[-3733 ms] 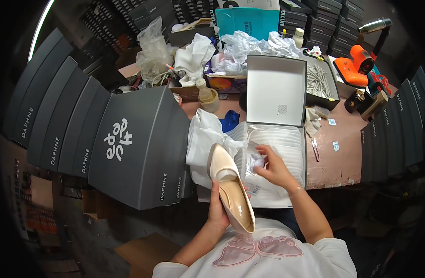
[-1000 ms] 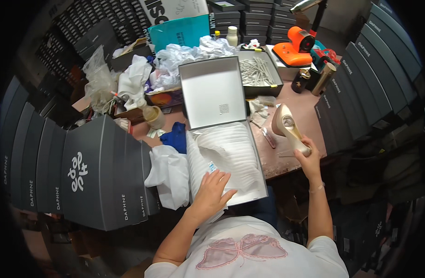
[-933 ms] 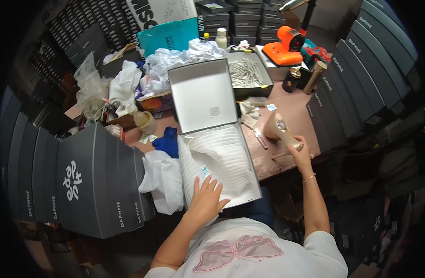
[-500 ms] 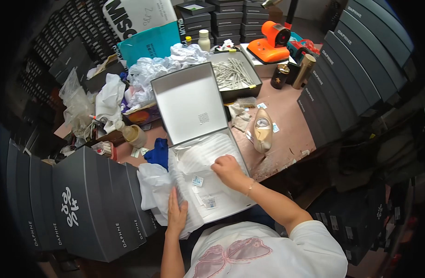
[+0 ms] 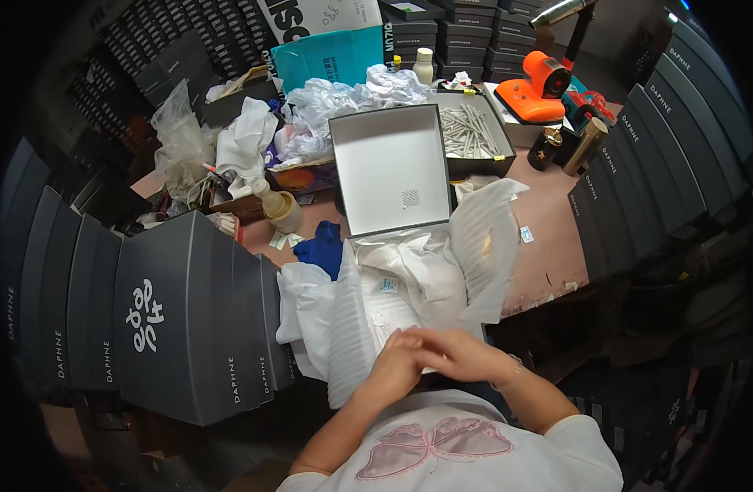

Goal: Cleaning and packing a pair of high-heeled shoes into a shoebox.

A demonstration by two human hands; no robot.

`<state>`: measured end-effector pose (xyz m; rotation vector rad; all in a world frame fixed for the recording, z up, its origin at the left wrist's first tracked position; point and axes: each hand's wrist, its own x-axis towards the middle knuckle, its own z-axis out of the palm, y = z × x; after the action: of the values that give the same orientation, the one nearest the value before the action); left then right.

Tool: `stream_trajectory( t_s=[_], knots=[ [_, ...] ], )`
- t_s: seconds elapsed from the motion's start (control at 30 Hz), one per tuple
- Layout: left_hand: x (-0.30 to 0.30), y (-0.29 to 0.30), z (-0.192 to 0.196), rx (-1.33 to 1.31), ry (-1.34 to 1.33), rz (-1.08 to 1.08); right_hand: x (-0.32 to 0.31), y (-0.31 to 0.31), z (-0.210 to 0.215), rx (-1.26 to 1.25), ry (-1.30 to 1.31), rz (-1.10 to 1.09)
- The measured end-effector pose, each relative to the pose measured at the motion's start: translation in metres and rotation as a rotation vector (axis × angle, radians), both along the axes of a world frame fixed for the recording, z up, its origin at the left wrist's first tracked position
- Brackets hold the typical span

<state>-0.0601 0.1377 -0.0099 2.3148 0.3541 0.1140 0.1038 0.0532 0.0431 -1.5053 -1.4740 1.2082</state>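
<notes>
My left hand (image 5: 393, 369) and my right hand (image 5: 467, 359) meet over the near edge of an open shoebox (image 5: 390, 172), whose lid stands up at the back. The right hand's fingers stretch across the left hand, whose fingertips are hidden. I cannot tell whether anything is between them. White tissue paper (image 5: 430, 275) lies bunched in the box, with a small printed label (image 5: 388, 284) beside it. Ribbed white foam sheet (image 5: 352, 336) hangs over the left side, and another foam flap (image 5: 491, 250) stands up on the right. A beige patch shows faintly behind that flap.
Left of the box are white paper (image 5: 303, 307), a blue cloth (image 5: 319, 248) and stacked dark shoeboxes (image 5: 175, 328). A box of pale sticks (image 5: 468, 131), crumpled tissue (image 5: 344, 98) and an orange device (image 5: 532, 90) stand behind. More shoeboxes (image 5: 664, 156) rise at right.
Both hands have come together at the box's near edge. The foam's right part now stands out over the side, covering where the beige shoe was seen. The view has shifted left.
</notes>
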Motion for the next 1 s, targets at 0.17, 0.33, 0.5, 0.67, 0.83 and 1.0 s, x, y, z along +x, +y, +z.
stream_trajectory(
  t_s=[0.17,0.33,0.5,0.67,0.83,1.0],
  knots=[
    [-0.023,0.002,0.012,0.108,-0.097,0.319,0.060,0.092,-0.102,0.120,-0.823,-0.131],
    [-0.051,0.007,-0.008,0.170,-0.070,0.357,0.060,0.096,-0.099,0.035,-0.742,-0.222],
    [-0.037,0.004,0.003,-0.375,-0.398,0.620,0.076,0.069,-0.052,0.046,-0.075,-0.446],
    [0.017,-0.032,0.023,-1.604,-0.582,0.515,0.017,0.065,-0.016,0.543,0.145,-0.563],
    [-0.005,-0.012,-0.007,-1.674,-0.800,0.638,-0.015,0.039,0.014,0.990,-0.328,-0.231],
    [-0.055,0.017,-0.006,-1.290,-0.838,0.779,-0.010,-0.008,0.016,0.501,-0.379,0.372]
  ],
)
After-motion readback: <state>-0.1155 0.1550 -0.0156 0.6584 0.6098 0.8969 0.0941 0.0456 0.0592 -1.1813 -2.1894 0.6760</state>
